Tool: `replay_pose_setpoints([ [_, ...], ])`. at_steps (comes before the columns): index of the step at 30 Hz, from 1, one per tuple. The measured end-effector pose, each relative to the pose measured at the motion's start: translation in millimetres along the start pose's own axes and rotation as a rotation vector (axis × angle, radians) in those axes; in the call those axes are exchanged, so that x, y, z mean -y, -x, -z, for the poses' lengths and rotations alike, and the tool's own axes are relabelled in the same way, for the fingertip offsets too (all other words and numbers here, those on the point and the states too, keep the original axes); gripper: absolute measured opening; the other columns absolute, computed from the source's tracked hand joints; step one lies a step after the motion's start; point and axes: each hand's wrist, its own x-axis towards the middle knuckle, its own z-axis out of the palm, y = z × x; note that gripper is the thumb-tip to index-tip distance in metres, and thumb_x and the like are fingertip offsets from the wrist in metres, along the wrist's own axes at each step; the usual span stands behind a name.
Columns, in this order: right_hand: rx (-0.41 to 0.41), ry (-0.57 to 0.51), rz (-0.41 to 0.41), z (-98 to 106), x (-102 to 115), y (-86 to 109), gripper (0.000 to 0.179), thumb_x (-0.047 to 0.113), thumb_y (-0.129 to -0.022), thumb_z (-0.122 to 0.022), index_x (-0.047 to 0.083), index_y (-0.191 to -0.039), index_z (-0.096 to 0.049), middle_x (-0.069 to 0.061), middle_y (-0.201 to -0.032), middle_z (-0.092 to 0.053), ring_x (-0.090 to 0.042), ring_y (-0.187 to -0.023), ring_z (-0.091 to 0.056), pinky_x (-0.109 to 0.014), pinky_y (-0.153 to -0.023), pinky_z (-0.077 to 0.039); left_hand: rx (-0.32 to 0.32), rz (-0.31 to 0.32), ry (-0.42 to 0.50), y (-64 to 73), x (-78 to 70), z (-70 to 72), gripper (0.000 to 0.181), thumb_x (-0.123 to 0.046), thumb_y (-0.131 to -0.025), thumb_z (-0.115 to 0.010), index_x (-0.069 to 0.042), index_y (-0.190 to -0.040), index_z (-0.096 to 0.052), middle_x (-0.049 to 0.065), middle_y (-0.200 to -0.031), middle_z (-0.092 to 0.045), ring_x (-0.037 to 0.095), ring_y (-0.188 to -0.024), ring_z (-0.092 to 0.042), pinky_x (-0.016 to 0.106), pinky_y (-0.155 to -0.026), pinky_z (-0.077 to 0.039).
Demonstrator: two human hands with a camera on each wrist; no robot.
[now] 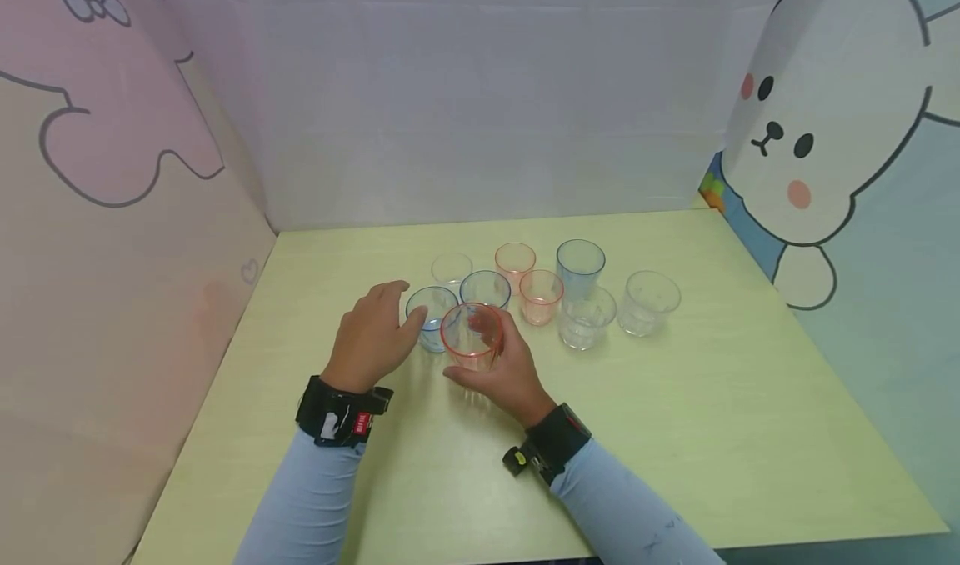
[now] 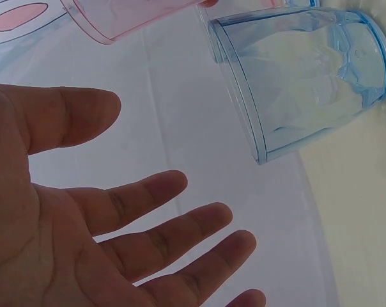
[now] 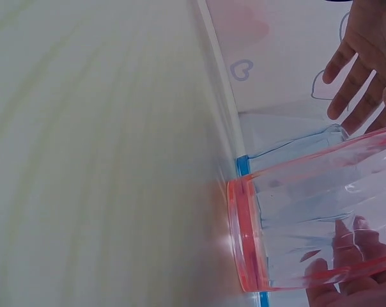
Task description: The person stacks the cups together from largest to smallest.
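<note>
My right hand (image 1: 517, 379) grips a clear tumbler with a red rim (image 1: 467, 342), thumb on the near side and fingers round the far side. In the right wrist view this red-tinted tumbler (image 3: 308, 224) stands upright with its base close to the tabletop, and some fingers (image 3: 356, 284) show at its wall. Beside a blue-rimmed glass (image 1: 429, 308), my left hand (image 1: 372, 336) has its fingers spread and holds nothing. The left wrist view shows a gap between that hand and the blue glass (image 2: 301, 83). Another blue-rimmed glass (image 1: 485, 288) stands just behind the gripped tumbler.
Behind stand a clear glass (image 1: 452, 269), two red-rimmed glasses (image 1: 515, 258) and a taller blue glass (image 1: 580, 269). Two more clear glasses (image 1: 587, 319) are to the right. The pale yellow table (image 1: 712, 432) meets a white back wall (image 1: 487, 115) and cartoon-printed side panels (image 1: 840, 132).
</note>
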Motion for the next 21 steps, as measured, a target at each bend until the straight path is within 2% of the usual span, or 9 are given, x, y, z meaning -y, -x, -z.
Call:
replay_pose_setpoints([
  [4, -0.001, -0.009, 0.013, -1, 0, 0.6, 0.09, 0.003, -0.07, -0.093, 0.001, -0.145, -0.045, -0.023, -0.14, -0.059, -0.038, -0.136, -0.054, -0.061, -0.113, -0.044, 0.0, 0.002, 0.004, 1.1, -0.4, -0.1, 0.06, -0.044, -0.103, -0.053, -0.003, -0.147, -0.051, 0.02, -0.151, -0.054, 0.041, -0.135, -0.055, 0.063, -0.107, -0.047],
  [11, -0.024, 0.042, 0.06, 0, -18, -1.7, 0.086, 0.009, -0.071, -0.095, 0.012, -0.143, -0.049, -0.017, -0.134, -0.064, -0.028, -0.129, -0.061, -0.057, -0.11, -0.048, -0.009, 0.0, 0.017, 1.9, 2.1, -3.0, 0.059, -0.044, -0.103, -0.053, -0.003, -0.145, -0.053, 0.02, -0.149, -0.055, 0.041, -0.133, -0.057, 0.061, -0.106, -0.049],
  [16, -0.027, 0.041, 0.106, 2, -16, -1.1, 0.084, 0.012, -0.071, -0.095, 0.011, -0.141, -0.049, -0.018, -0.133, -0.065, -0.028, -0.128, -0.062, -0.06, -0.108, -0.048, -0.015, -0.005, 0.026, 2.5, 4.5, -5.6, 0.059, -0.044, -0.103, -0.053, -0.002, -0.145, -0.053, 0.02, -0.148, -0.056, 0.04, -0.132, -0.058, 0.061, -0.105, -0.049],
  [21, -0.042, 0.056, 0.1, 6, -11, 2.0, 0.083, 0.011, -0.069, -0.096, 0.015, -0.139, -0.05, -0.015, -0.134, -0.065, -0.024, -0.127, -0.062, -0.059, -0.107, -0.05, -0.016, -0.005, 0.021, 4.3, 4.4, -5.3, 0.06, -0.044, -0.102, -0.053, -0.002, -0.145, -0.053, 0.02, -0.147, -0.057, 0.04, -0.13, -0.058, 0.062, -0.102, -0.051],
])
